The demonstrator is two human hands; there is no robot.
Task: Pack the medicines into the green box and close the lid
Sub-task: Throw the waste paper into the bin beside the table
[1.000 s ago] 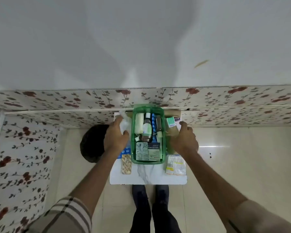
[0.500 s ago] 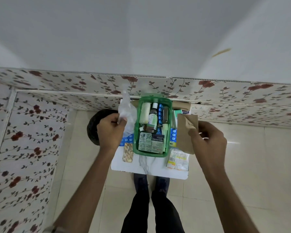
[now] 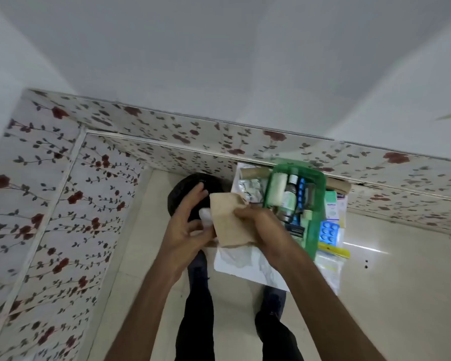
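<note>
Green box (image 3: 320, 217): 1; hands: 2

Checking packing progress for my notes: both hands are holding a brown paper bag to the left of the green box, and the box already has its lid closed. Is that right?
Not quite. The head view shows the green box open, with bottles and packets visible inside and no lid on it. The rest stands: the left hand and right hand hold the brown paper bag to the left of the box.
</note>
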